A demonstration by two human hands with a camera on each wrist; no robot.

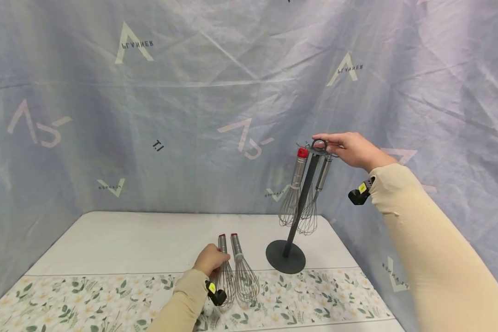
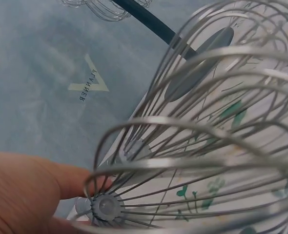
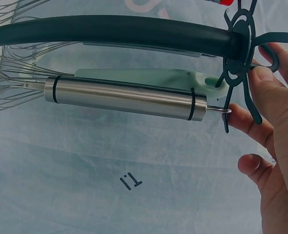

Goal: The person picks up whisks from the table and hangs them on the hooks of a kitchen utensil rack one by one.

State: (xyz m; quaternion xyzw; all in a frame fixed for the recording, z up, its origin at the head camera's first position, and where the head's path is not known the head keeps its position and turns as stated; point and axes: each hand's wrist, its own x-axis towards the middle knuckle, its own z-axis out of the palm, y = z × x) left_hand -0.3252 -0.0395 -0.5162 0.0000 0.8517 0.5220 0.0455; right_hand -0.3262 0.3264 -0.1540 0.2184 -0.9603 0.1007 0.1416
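Observation:
My left hand [image 1: 210, 259] grips a wire whisk [image 1: 227, 282] around the bottom of its steel handle, where the wires begin. Beside it on the table lies a second whisk [image 1: 246, 282], also with a red handle end. With thumb and fingers, my right hand [image 1: 354, 148] pinches the ring at the top of a dark utensil stand [image 1: 302, 203]. From its hooks hang a red-ended whisk [image 1: 299, 171] and a steel-handled whisk [image 3: 127, 98]. A pale green handle [image 3: 134, 75] hangs behind the steel one in the right wrist view.
The stand's round base [image 1: 285, 263] sits on the white table [image 1: 141, 240], right of the lying whisks. A floral runner [image 1: 108, 299] crosses the table's near part. Blue-grey printed cloth [image 1: 182, 106] hangs behind and along the sides.

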